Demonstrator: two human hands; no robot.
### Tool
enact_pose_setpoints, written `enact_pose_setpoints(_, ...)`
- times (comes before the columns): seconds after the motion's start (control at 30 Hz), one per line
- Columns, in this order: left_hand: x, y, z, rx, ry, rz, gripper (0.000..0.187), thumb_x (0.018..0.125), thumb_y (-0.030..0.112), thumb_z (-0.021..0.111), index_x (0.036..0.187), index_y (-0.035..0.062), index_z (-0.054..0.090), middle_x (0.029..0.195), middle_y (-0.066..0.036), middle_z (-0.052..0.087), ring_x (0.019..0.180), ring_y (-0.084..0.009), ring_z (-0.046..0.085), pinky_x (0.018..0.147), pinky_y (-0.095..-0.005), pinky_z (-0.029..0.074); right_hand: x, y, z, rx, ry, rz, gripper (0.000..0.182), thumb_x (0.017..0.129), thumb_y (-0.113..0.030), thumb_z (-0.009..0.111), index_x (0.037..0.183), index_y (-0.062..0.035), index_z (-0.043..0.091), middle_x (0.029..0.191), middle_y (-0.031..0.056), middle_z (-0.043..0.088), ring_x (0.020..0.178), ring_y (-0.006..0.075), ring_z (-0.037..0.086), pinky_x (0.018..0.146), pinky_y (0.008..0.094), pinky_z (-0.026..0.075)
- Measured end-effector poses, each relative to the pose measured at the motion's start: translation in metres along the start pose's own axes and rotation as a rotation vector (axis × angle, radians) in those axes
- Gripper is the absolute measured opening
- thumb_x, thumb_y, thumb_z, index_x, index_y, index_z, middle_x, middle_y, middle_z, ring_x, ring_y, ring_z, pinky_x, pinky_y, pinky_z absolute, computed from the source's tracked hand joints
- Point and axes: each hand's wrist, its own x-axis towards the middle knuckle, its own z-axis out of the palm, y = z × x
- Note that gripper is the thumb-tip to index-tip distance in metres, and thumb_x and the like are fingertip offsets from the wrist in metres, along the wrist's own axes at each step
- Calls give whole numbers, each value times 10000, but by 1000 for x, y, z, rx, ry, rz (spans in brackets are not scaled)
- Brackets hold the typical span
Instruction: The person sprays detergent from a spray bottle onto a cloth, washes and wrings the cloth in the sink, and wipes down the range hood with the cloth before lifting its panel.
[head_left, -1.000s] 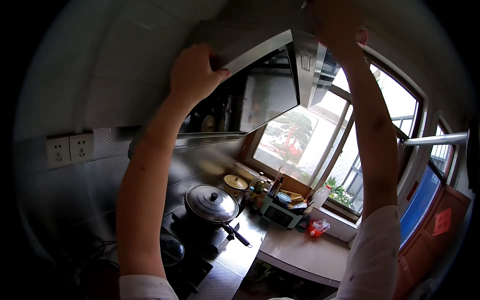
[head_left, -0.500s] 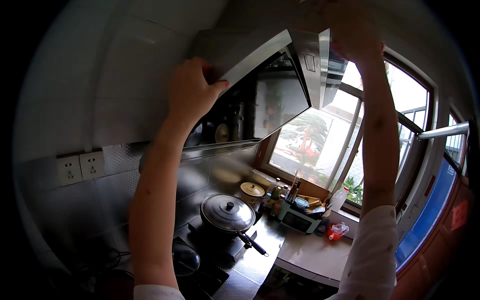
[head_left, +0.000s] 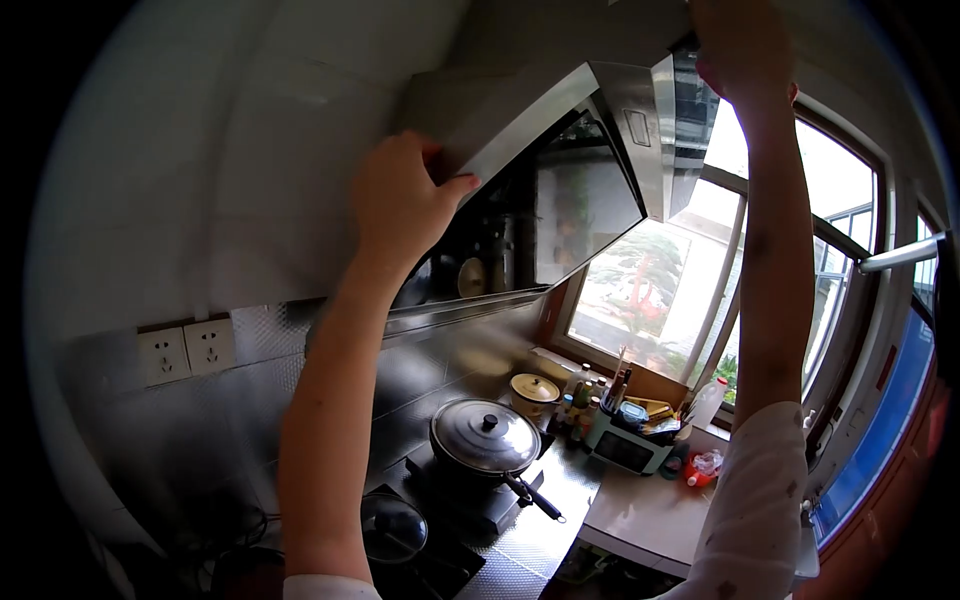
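Observation:
A metal range hood with a dark, glossy underside slants above the stove. My left hand is closed on its lower left edge, the thumb in front and the other fingers behind. My right hand is raised at the hood's right end, beside a dark shiny panel. It is dim and partly cut off by the top of the view, so I cannot make out how its fingers lie or whether they hold anything. Below my arms, a lidded pan stands on the stove with its black handle pointing front right.
A second dark lid or pan sits on the near burner. Behind the stove are a cream lidded pot and several bottles. A pale green box full of small items stands near the window. Wall sockets are at left.
The whole scene has shifted right and slightly down as my head turned. My left hand keeps its place on the hood edge, and my right hand stays raised at the hood's right end.

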Motion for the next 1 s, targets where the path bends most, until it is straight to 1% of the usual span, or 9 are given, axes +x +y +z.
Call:
enact_pose_setpoints(0.13, -4, -4, 5, 23, 52, 59, 407, 655, 267, 747, 899, -20, 592, 880, -159, 613, 826, -271, 584, 742, -349, 452, -12, -24, -2, -157, 130, 51, 105, 767, -153, 541, 819, -72, 585, 891, 116, 555, 834, 292, 566, 703, 392, 473)
enact_pose_setpoints(0.2, -9, -7, 11, 165, 237, 265, 367, 620, 256, 763, 841, 24, 583, 838, -111, 582, 804, -288, 559, 709, -378, 444, -19, -31, 2, -152, 150, 47, 97, 763, -142, 550, 820, -69, 580, 880, 108, 552, 839, 283, 564, 702, 387, 475)
enact_pose_setpoints(0.33, -34, -11, 9, 354, 340, 293, 628, 659, 263, 736, 1177, 34, 465, 1210, -178, 463, 1042, -330, 476, 859, -399, 400, -40, -45, 13, -60, 154, 3, 116, 742, -116, 574, 843, -59, 566, 839, 98, 539, 847, 270, 552, 703, 380, 475)
enact_pose_setpoints(0.47, -78, -24, 8, 358, 167, 187, 705, 747, 225, 672, 1326, 48, 309, 1329, -184, 355, 1184, -322, 384, 970, -408, 324, -39, -50, 9, -88, 180, -139, 63, 710, -112, 580, 721, -50, 576, 811, 103, 538, 813, 258, 543, 657, 371, 462)
enact_pose_setpoints(0.67, -105, -26, 0, -531, 38, -111, 489, 888, 233, 496, 1310, 25, 362, 1352, -173, 359, 1276, -278, 307, 1045, -396, 247, -57, -77, 14, -31, -26, -340, 42, 709, -99, 555, 699, -76, 588, 767, 98, 522, 798, 248, 541, 651, 351, 447)
enact_pose_setpoints(0.73, -104, -21, -12, -1438, 56, -288, 503, 938, 344, 341, 1298, -8, 372, 1360, -172, 352, 1306, -262, 260, 1065, -402, 211, -85, -115, 30, 196, -232, -318, 52, 711, -97, 549, 731, -87, 596, 767, 81, 521, 814, 247, 540, 689, 369, 437)
enact_pose_setpoints(0.8, -107, -16, -25, -1448, 81, -322, 603, 936, 433, 241, 1313, -30, 327, 1385, -178, 307, 1314, -270, 235, 1077, -418, 186, -114, -140, 50, 125, -60, -567, 102, 707, -160, 560, 791, -110, 593, 852, 52, 545, 770, 191, 559, 622, 314, 470)
enact_pose_setpoints(0.87, -113, -14, -37, -1824, 105, -379, 636, 930, 467, 239, 1331, -24, 291, 1404, -180, 264, 1329, -281, 193, 1084, -436, 167, -124, -158, 36, 154, -117, -576, 113, 693, -160, 559, 791, -109, 577, 835, 45, 527, 764, 181, 546, 620, 308, 463)
enact_pose_setpoints(1.0, -122, -20, -55, -1968, 52, -343, 690, 913, 518, 233, 1344, -20, 261, 1419, -182, 225, 1336, -296, 162, 1087, -455, 154, -124, -147, 39, 289, -186, -649, 134, 686, -175, 563, 803, -110, 575, 846, 21, 525, 804, 181, 540, 659, 317, 461)
